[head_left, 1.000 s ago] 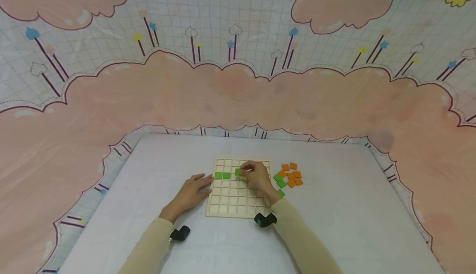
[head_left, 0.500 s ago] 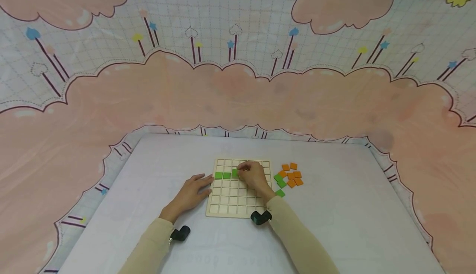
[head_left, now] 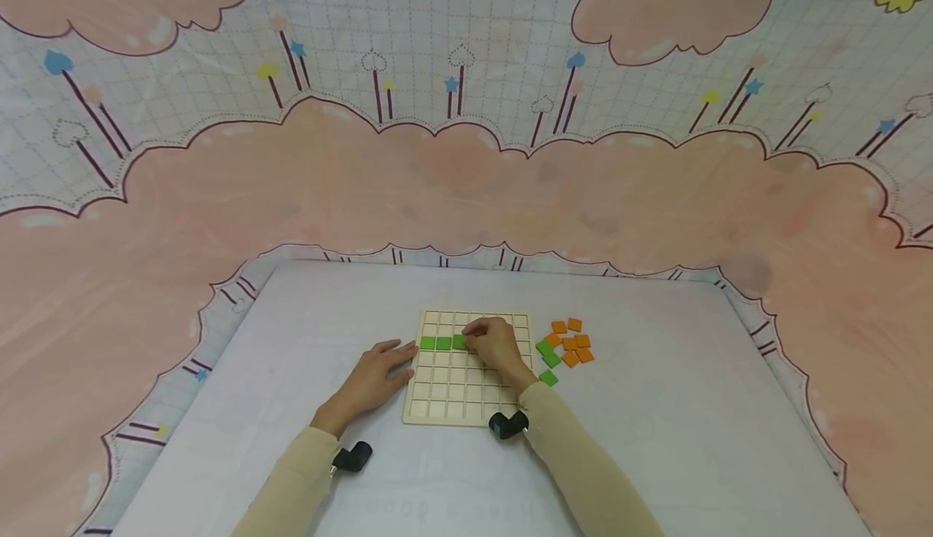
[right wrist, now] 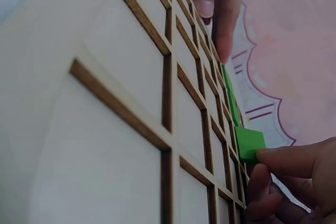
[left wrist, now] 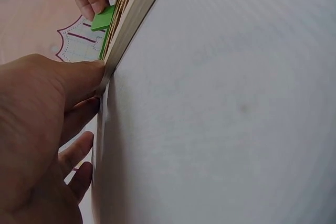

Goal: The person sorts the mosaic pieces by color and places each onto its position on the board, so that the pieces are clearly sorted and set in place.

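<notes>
My right hand (head_left: 499, 348) pinches a small green square tile (right wrist: 250, 144) at its edge with thumb and fingers. In the left wrist view that tile sits slightly tilted at the grid of a pale wooden board (head_left: 440, 407). Two green tiles (head_left: 436, 343) lie in neighbouring cells to its left, in the same row. My left hand (head_left: 374, 377) touches the board's left edge, its fingers extended. Whether the pinched tile touches the cell floor I cannot tell. The right hand covers some cells of the board in the head view.
Right of the board, several loose orange tiles (head_left: 582, 342) lie in a loose group. A few green tiles (head_left: 549, 377) lie nearer the board's right edge. All this rests on a white table (head_left: 692, 407), with a patterned cloth (head_left: 466, 189) behind it.
My right hand has moved a little left with the green tile and lowered it, bringing it beside the two tiles in the row. The left hand has stayed still.
</notes>
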The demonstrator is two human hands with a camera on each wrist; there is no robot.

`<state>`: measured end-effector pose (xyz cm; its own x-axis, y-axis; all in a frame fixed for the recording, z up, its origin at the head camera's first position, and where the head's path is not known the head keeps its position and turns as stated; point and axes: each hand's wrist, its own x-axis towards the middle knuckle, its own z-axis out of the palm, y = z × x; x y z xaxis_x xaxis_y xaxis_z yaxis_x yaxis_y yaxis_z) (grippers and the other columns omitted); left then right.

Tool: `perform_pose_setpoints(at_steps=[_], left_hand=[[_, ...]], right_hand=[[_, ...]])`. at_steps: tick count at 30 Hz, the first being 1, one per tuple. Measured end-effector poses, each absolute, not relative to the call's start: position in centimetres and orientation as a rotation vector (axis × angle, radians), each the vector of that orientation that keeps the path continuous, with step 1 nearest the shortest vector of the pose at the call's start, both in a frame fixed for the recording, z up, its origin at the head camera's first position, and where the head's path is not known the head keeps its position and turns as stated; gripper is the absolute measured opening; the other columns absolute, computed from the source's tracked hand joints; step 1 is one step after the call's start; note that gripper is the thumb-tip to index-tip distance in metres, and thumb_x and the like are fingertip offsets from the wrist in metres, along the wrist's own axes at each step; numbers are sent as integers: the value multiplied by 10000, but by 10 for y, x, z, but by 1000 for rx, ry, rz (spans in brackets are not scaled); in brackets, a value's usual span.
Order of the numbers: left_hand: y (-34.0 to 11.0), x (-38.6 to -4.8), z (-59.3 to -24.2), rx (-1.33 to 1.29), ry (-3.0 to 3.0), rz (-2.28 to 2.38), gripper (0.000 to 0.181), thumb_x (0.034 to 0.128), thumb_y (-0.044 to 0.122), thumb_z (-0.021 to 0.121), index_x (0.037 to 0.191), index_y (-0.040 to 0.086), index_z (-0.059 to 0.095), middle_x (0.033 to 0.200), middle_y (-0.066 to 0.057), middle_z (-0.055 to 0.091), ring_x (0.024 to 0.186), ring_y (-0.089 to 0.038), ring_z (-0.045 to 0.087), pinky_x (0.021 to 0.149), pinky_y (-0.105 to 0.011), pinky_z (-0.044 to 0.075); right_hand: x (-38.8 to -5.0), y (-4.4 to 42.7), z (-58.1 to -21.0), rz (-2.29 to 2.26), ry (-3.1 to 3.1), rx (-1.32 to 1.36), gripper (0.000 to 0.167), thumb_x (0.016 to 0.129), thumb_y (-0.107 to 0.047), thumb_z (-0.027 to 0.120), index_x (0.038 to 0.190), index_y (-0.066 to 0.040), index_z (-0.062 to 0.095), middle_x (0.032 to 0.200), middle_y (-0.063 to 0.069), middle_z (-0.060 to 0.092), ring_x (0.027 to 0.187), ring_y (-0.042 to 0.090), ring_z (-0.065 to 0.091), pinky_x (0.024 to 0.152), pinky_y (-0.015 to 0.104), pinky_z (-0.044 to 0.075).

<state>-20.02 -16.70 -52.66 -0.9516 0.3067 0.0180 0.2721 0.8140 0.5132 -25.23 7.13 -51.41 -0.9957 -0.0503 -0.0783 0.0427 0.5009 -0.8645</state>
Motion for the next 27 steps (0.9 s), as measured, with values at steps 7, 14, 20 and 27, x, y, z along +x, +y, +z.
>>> perform_pose_setpoints(at_steps=[7,14,20,27], left_hand=[[-168,-199,-526,482,2929,825,485,965,261,627,1417,117,530,1516,-25,481,1440,-352,363,1142,-618,312],[-169,-200,-525,480,2938,815,493,967,270,621,1428,126,518,1522,-25,474,1442,-349,358,1141,-617,317],[-168,-199,-526,484,2923,825,494,967,261,621,1429,121,515,1522,-33,474,1442,-356,356,1140,-621,313],[-168,-199,-527,469,2931,819,489,963,258,625,1423,123,525,1518,-36,479,1440,-357,358,1136,-619,321]], right_hand=[[-251,69,-514,-1456,2697,-25,40,870,-112,730,883,-133,760,864,20,717,777,137,607,713,277,506],[-253,69,-516,-1456,2711,-49,47,839,-104,731,865,-136,753,828,18,696,762,148,580,701,268,481],[-251,70,-516,-1429,2715,-50,54,829,-115,746,875,-134,764,839,23,718,758,143,605,688,271,503],[-251,71,-515,-1435,2694,-49,81,823,-97,741,887,-133,775,854,30,730,766,134,611,699,260,508]])
